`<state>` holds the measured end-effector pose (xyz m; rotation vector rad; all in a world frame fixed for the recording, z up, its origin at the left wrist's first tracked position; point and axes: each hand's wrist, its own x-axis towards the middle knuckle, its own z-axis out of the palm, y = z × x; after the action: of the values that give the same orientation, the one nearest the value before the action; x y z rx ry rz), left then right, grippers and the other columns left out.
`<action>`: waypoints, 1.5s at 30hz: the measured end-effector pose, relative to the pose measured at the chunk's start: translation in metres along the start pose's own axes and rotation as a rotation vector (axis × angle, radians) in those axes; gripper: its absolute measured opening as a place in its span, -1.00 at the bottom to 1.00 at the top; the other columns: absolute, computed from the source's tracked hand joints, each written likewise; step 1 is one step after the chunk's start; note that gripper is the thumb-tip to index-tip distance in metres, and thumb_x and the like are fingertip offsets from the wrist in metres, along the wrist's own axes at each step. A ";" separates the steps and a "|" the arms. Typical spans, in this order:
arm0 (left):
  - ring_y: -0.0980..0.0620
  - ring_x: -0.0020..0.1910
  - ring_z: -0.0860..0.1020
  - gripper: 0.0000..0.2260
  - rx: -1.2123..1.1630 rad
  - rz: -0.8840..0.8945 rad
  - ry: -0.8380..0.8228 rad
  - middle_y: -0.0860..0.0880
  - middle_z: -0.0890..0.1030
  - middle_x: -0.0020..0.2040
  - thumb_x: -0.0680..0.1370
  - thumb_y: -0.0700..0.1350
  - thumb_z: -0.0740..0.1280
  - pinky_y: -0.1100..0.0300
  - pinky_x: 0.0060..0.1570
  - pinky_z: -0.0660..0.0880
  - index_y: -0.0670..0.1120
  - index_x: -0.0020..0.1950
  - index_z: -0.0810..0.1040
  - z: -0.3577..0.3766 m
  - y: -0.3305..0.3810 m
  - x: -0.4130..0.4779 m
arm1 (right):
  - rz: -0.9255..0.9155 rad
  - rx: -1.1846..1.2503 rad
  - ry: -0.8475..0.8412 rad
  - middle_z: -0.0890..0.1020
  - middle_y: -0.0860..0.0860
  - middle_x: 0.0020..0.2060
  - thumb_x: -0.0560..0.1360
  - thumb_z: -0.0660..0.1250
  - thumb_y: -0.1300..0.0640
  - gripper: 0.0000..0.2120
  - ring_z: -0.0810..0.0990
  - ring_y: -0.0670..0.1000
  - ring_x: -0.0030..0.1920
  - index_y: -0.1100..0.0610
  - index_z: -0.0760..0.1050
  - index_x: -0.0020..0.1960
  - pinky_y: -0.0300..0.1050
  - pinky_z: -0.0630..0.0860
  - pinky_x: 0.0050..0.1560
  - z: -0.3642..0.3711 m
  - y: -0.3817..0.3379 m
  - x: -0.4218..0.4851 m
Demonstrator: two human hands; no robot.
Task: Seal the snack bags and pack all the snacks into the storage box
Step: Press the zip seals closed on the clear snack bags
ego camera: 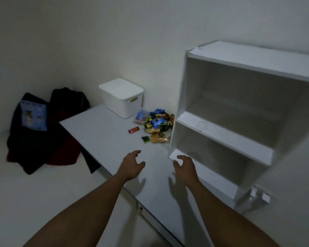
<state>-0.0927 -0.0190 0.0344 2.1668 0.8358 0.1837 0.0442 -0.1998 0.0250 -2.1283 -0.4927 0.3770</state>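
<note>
A white storage box (122,102) with its lid on stands at the far end of the low white table (103,138), against the wall. To its right lies a pile of snacks (155,120) in blue, black and green wrappers. Clear bags of yellow chips (159,138) lie at the pile's near side. A red bar (133,129) and a small dark packet (145,139) lie apart from the pile. My left hand (131,165) and my right hand (185,166) hover over the table's near part with fingers loosely spread, holding nothing.
A white open shelf unit (239,125) stands on the table's right side, hiding part of the snack pile. Dark clothes and bags (39,136) are heaped on the floor to the left. A wall socket (260,195) sits low at the right.
</note>
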 end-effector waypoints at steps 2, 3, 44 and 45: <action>-0.09 0.39 0.39 -0.46 0.023 0.016 0.022 -0.17 0.43 0.41 0.54 -0.04 0.38 0.08 0.33 0.31 -0.10 0.49 0.32 -0.034 -0.017 0.016 | -0.032 -0.011 0.003 0.45 0.15 0.32 0.60 0.30 0.09 -0.65 0.44 0.11 0.34 0.21 0.47 0.33 -0.20 0.32 0.28 0.021 -0.028 0.013; -0.09 0.39 0.39 -0.46 0.030 0.021 0.033 -0.16 0.43 0.41 0.54 -0.04 0.38 0.08 0.33 0.31 -0.10 0.49 0.32 -0.048 -0.023 0.023 | -0.041 -0.013 0.005 0.45 0.16 0.32 0.59 0.30 0.09 -0.65 0.45 0.12 0.34 0.21 0.47 0.33 -0.20 0.32 0.26 0.031 -0.039 0.020; 0.01 -0.03 0.58 -0.80 0.053 0.354 -0.748 -0.03 0.61 -0.06 0.53 -0.22 0.35 0.25 -0.13 0.42 -0.18 0.15 0.58 0.009 -0.049 0.438 | 0.863 0.495 0.640 0.53 0.18 0.27 0.58 0.31 0.16 -0.58 0.53 0.20 0.22 0.19 0.41 0.42 0.00 0.45 0.18 0.176 -0.011 0.308; 0.04 0.01 0.56 -0.77 0.033 0.350 -0.791 -0.01 0.59 -0.03 0.54 -0.22 0.35 0.24 -0.07 0.44 -0.19 0.19 0.57 0.011 -0.050 0.441 | 0.886 0.577 0.658 0.56 0.16 0.23 0.58 0.29 0.12 -0.66 0.54 0.17 0.14 0.13 0.48 0.34 0.07 0.48 0.17 0.175 -0.011 0.314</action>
<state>0.2272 0.2715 -0.0689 2.1325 0.0101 -0.4923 0.2398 0.0795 -0.0896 -1.6435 0.8689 0.2271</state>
